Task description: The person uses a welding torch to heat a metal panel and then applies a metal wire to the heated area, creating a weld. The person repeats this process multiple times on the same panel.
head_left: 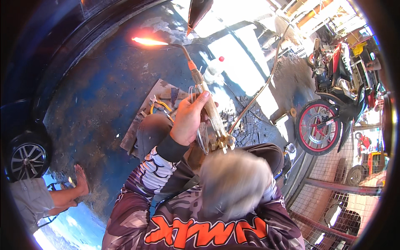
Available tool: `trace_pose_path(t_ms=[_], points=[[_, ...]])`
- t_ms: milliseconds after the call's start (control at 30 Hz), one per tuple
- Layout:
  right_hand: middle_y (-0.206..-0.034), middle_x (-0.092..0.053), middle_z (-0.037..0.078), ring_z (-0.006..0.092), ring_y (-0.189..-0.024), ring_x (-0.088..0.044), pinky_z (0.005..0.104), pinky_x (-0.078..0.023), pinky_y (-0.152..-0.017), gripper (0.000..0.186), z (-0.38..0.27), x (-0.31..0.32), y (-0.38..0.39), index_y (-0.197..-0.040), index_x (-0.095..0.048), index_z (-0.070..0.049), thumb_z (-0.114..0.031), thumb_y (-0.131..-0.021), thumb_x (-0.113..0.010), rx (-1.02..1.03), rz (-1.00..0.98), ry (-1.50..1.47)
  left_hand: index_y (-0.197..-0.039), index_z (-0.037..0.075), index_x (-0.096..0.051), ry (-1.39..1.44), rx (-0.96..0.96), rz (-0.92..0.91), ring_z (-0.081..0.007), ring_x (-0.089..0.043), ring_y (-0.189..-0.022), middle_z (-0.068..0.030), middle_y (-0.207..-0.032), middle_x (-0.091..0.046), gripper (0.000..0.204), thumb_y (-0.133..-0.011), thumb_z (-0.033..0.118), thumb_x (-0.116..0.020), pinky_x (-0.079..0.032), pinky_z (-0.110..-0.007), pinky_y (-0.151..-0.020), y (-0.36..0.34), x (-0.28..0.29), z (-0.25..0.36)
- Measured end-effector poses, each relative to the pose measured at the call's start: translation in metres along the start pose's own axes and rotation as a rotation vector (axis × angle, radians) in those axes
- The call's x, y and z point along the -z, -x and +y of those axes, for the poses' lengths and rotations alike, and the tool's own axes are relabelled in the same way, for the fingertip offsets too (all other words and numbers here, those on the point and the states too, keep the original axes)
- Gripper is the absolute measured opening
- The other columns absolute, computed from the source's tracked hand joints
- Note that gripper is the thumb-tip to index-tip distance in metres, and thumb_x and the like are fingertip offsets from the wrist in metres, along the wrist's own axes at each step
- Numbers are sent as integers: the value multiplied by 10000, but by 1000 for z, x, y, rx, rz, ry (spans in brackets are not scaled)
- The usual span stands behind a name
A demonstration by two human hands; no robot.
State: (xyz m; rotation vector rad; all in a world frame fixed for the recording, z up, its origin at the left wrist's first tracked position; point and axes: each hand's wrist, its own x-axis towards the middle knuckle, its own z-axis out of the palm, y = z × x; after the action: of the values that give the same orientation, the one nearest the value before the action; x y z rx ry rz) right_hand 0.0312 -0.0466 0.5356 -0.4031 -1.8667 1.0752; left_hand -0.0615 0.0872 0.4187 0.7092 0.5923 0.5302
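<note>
My left hand (187, 118) is wrapped round the handle of a lit gas torch (212, 110), thumb along its side. Its bent neck points to the far left, and a bright orange flame (151, 41) burns at the tip. A loop of thin wire (203, 139) hangs beside the same hand. Close to my chest, my right hand (235, 183) seems to wear a grey glove; it is smeared by motion and its fingers cannot be made out. Left of the torch, pliers with yellow handles (160, 106) lie on a worn board (135, 125) by my knee.
A brown hose (266, 81) curves to the far right. Beyond the torch stands a white bottle with a red cap (213, 71). A motorcycle (329, 108) is at the right, near wire mesh (333, 177). At left are a vehicle wheel (27, 160) and another person's bare leg (68, 193).
</note>
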Motion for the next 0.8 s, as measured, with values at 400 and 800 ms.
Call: trace_pose_path(t_ms=[400, 800], points=[[-915, -683, 24, 168, -786, -613, 378, -527, -768, 186, 173, 183, -137, -1124, -595, -88, -227, -1068, -484, 299, 1120, -1084, -1026, 52, -678, 51, -82, 161, -107, -604, -621, -90, -890, -737, 290, -1051, 338, -633, -496, -267, -583, 5, 31, 10], [-948, -671, -6, 173, -801, -503, 380, -486, -844, 243, 169, 217, -191, -1056, -672, -126, -293, -1034, -498, 540, 1435, -1082, -946, 80, -644, 20, -44, 214, -93, -555, -562, -32, -751, -671, 264, -1071, 310, -606, -434, -267, -530, 5, 31, 11]])
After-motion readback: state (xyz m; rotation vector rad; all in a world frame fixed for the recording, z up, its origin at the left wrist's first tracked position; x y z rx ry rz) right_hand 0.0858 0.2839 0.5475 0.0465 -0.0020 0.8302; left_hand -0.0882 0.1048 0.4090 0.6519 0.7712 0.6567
